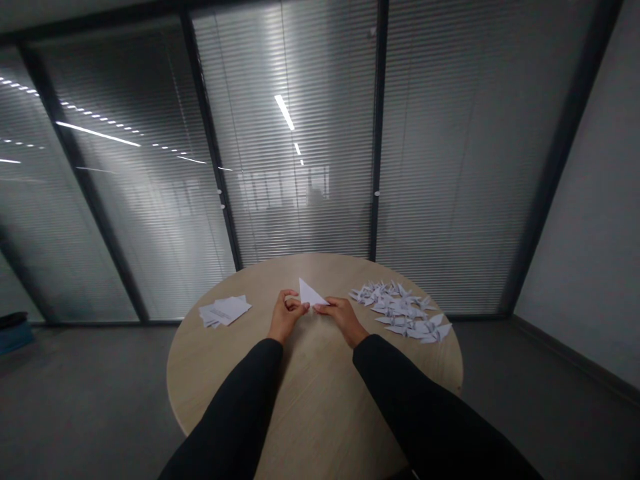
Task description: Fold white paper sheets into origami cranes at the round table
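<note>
A white sheet of paper folded into a triangle [311, 294] is held up over the middle of the round table. My left hand [287, 313] pinches its lower left edge between thumb and fingers. At the lower right corner my right hand [344, 317] grips the same paper, thumb toward the middle. Both thumbs nearly meet along the bottom edge. To the right lies a spread of folded white paper cranes [403, 310], grouped in rough rows. On the left rests a small loose stack of paper sheets [226, 311], the top one with faint print.
The round wooden table [310, 427] stands before a glass partition [305, 133] with blinds and dark frames. A pale wall [590, 220] rises at the right. On the floor at far left is a blue container with a dark top [16, 333].
</note>
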Demonstrator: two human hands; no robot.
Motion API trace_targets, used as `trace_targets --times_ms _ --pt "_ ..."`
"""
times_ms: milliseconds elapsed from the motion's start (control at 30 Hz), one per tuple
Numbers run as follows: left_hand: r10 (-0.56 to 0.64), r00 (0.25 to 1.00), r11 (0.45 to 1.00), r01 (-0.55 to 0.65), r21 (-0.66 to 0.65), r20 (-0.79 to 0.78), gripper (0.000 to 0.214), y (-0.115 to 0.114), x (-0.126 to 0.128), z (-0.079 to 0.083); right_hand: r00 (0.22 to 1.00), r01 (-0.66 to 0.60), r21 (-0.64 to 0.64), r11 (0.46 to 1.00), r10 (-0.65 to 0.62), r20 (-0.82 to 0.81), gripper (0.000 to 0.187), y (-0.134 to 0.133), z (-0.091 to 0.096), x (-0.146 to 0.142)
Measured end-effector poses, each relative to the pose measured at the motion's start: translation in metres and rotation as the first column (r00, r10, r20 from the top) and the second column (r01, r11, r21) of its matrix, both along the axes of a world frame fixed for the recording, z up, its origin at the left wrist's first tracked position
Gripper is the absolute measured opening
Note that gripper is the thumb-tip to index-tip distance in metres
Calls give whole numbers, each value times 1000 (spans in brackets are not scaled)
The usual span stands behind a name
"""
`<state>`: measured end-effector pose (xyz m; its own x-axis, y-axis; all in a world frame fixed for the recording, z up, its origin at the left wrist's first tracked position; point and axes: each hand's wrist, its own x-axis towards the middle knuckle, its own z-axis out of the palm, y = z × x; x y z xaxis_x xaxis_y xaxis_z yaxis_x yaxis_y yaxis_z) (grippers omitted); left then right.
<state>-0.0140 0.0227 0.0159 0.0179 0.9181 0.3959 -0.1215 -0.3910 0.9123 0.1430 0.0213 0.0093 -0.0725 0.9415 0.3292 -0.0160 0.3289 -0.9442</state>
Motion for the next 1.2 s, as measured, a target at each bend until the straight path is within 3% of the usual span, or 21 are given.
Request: trace_targets --times_ms 233,400,600,800,1200 --pt "-107 991 993 111 -42 81 57 -1 6 -4 998 10 86 996 -15 60 24 0 1 -3" --pt "-2 1000 998 2 -70 5 48 -4 3 0 997 10 103 995 -18 78 26 -3 4 -5" --pt "-12 1000 999 13 -43 27 45 -7 4 5 998 1 82 997 -6 61 25 -6 7 -5" --pt "-17 999 998 20 -54 47 51 -5 4 3 998 -60 24 998 61 -31 29 -2 5 -6" --pt "-196 975 968 209 -137 102 54 1 -6 -2 961 -257 -14 966 254 -109 35 10 -5 5"
